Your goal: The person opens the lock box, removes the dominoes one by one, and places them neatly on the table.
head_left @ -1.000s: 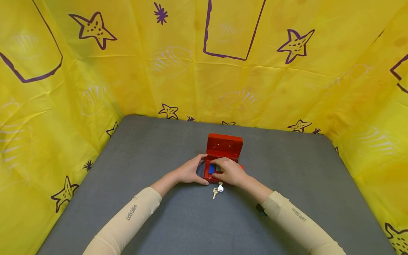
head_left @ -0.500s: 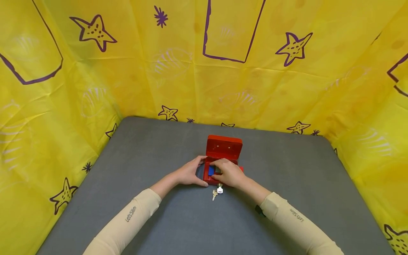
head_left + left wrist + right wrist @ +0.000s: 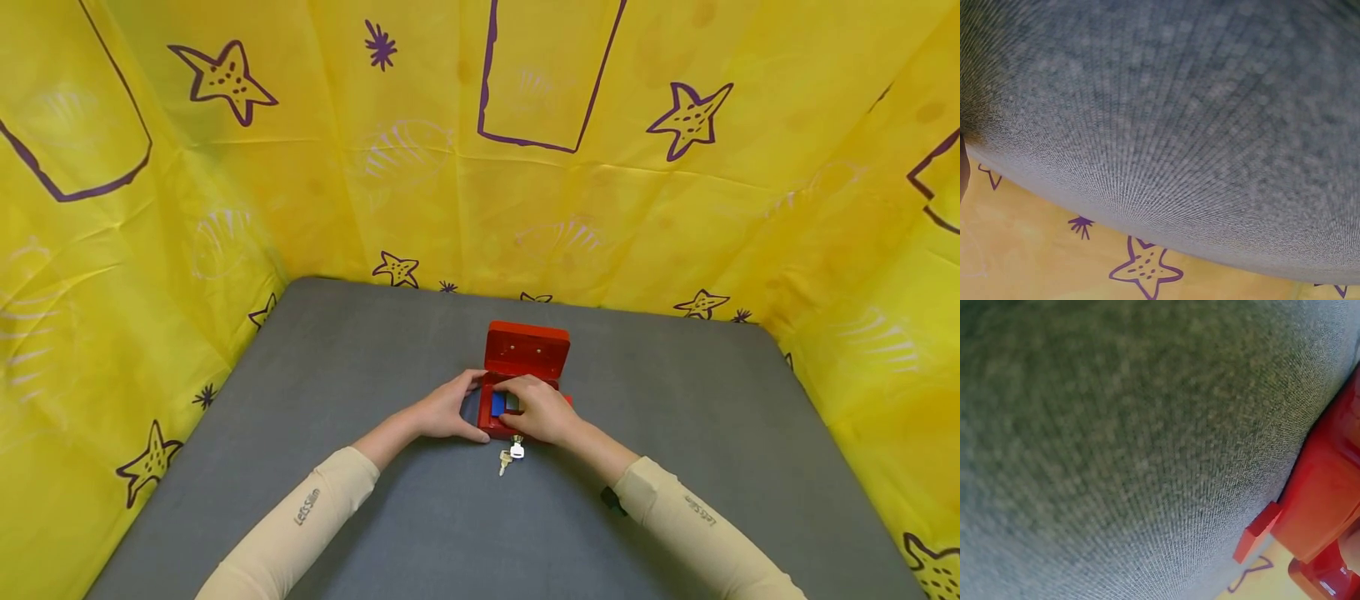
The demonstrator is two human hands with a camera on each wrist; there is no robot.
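A small red cash box (image 3: pixel 490 429) stands on the grey table, its lid (image 3: pixel 527 348) raised at the back. A key (image 3: pixel 517 450) sits in its front lock, with a second key (image 3: pixel 505 462) hanging from it. My left hand (image 3: pixel 450 409) grips the box's left side, thumb at the front corner and fingers towards the back. Inside lies a blue block (image 3: pixel 498 404), beside a dark greenish piece (image 3: pixel 512 402). My right hand (image 3: pixel 543 408) reaches into the box, finger and thumb at the blue block's far and near ends. The palm hides the box's right part.
A red block (image 3: pixel 1257 532) lies by the box's right side, shown in the right wrist view. The grey table (image 3: pixel 375 333) extends all round. Yellow patterned cloth (image 3: pixel 420 200) hangs behind and along both sides. The left wrist view shows mostly table.
The whole scene shifts slightly down in the head view. Both hands keep nearly the same place at the box, and the lid stays raised.
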